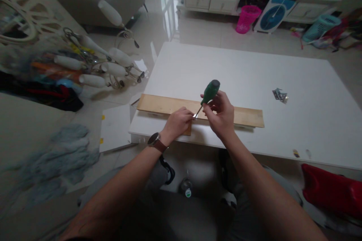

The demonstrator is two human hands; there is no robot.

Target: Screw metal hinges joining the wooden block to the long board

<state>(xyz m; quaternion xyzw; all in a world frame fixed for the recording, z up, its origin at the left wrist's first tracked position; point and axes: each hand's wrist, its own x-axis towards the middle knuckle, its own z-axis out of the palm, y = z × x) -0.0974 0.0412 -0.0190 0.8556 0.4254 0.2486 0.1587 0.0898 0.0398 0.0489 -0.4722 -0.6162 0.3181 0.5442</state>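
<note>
My right hand (222, 115) grips a green-handled screwdriver (209, 92), tilted with its tip pointing down-left toward a long wooden board (249, 116). The board lies along the near edge of a white table (240, 71). My left hand (178, 120), a watch on its wrist, rests on the board with its fingers closed right at the screwdriver's tip. What those fingers pinch is too small to make out. A smaller wooden piece shows under the left hand at the table's edge.
A small pile of metal hinges (279, 95) lies on the table to the right. A chandelier with white lamp arms (107, 67) sits on the floor at left. A red object (330, 190) is at lower right. A pink basket (247, 18) and fan stand beyond.
</note>
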